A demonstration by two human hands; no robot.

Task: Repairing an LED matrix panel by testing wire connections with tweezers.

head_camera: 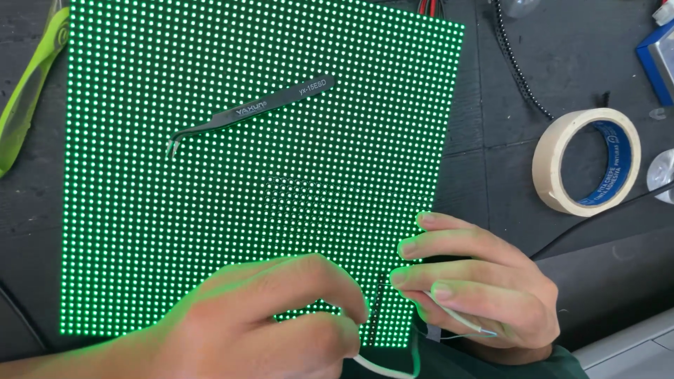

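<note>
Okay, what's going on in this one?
A person works on a lit green LED panel lying on a dark bench. The left hand pinches a thin white wire at the panel's lower edge, while the right hand rests on the lower right corner. Black tweezers lie on the panel; a tape roll sits beside it.

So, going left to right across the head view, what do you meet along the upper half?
Green plastic tool → black tweezers lying on the lit green LED panel → black beaded cord → roll of masking tape → blue box at the right edge.
</note>
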